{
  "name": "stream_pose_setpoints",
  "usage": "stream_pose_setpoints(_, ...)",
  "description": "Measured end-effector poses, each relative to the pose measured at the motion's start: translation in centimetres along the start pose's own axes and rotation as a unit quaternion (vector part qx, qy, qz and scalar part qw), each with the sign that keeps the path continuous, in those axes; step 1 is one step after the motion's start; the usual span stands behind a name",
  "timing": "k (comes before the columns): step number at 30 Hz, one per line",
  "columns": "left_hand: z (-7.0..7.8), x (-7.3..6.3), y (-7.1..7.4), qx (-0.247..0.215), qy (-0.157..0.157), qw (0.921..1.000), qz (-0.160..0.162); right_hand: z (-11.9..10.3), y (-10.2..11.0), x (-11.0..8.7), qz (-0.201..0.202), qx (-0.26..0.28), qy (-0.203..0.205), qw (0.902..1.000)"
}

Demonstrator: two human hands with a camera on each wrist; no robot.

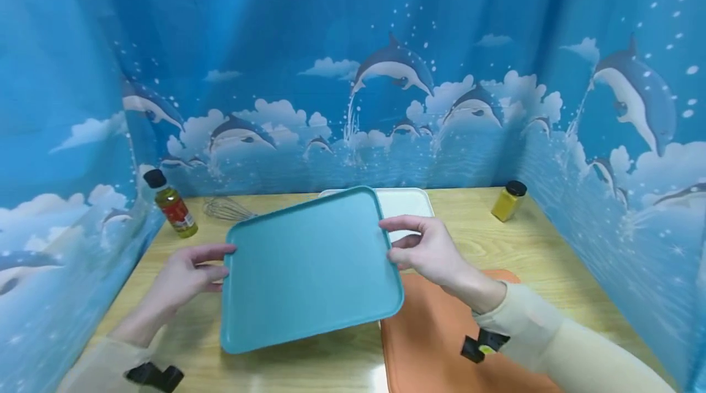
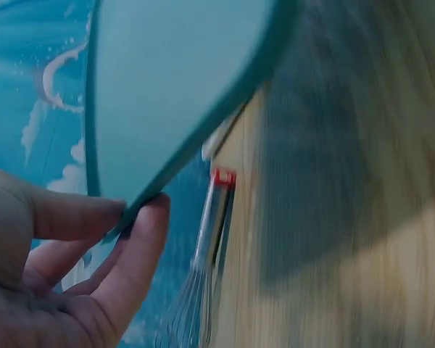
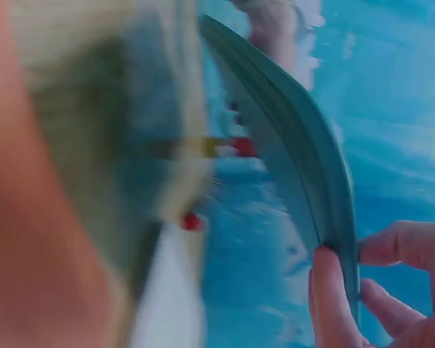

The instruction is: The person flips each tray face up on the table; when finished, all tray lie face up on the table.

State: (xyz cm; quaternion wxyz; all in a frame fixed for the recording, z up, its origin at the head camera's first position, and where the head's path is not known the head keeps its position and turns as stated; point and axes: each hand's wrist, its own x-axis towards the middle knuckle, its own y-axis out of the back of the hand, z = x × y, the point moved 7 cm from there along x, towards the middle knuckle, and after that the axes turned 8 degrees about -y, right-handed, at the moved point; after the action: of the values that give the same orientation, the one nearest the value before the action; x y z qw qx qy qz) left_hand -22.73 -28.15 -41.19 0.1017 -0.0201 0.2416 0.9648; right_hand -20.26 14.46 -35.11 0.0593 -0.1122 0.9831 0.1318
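Observation:
A teal rectangular tray is held up above the table, tilted, its right side higher than its left in the head view. My left hand pinches its left edge between thumb and fingers; the left wrist view shows these fingers at the rim. At the opposite edge my right hand grips the rim, thumb on one face and fingers on the other. Below the right forearm lies an orange tray. A white tray lies behind the teal one, partly hidden by it.
An oil bottle with a black cap stands at the back left. Beside it a wire whisk lies partly behind the teal tray. A yellow jar with a black lid stands at the back right. A dolphin-print curtain surrounds the wooden table.

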Motion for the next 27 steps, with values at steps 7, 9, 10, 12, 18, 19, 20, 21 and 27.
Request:
stream_pose_setpoints(7, -2.4, 0.2, 1.4, 0.021, 0.033, 0.9965, -0.073, 5.4, -4.0, 0.3, -0.06, 0.05, -0.097, 0.9922)
stream_pose_setpoints(9, -3.3, 0.1, 1.8, 0.026, 0.049, 0.9943, -0.091, 6.6, -5.3, 0.2, -0.069, 0.067, -0.119, 0.9882)
stream_pose_setpoints(10, -3.7, 0.0, 2.1, 0.028, 0.06, 0.9932, -0.096, 7.1, -6.0, 0.1, -0.072, 0.076, -0.13, 0.986)
stream_pose_setpoints(12, -4.5, -0.2, 2.5, 0.037, 0.076, 0.9908, -0.105, 7.8, -7.3, -0.2, -0.081, 0.085, -0.147, 0.9821)
stream_pose_setpoints(18, -6.2, -0.6, 3.1, 0.056, 0.124, 0.9837, -0.117, 9.1, -10.1, -0.7, -0.098, 0.069, -0.174, 0.9774)
stream_pose_setpoints(19, -6.5, -0.6, 3.2, 0.057, 0.132, 0.9827, -0.118, 9.3, -10.4, -0.6, -0.098, 0.065, -0.176, 0.9774)
stream_pose_setpoints(20, -6.7, -0.8, 3.2, 0.059, 0.139, 0.9816, -0.117, 9.4, -10.7, -0.5, -0.099, 0.057, -0.176, 0.9778)
stream_pose_setpoints(21, -7.0, -0.9, 3.3, 0.06, 0.146, 0.9806, -0.116, 9.5, -10.9, -0.5, -0.1, 0.05, -0.175, 0.9782)
stream_pose_setpoints(27, -8.1, -1.1, 3.5, 0.068, 0.166, 0.9778, -0.108, 9.4, -11.6, 0.4, -0.099, -0.014, -0.143, 0.9846)
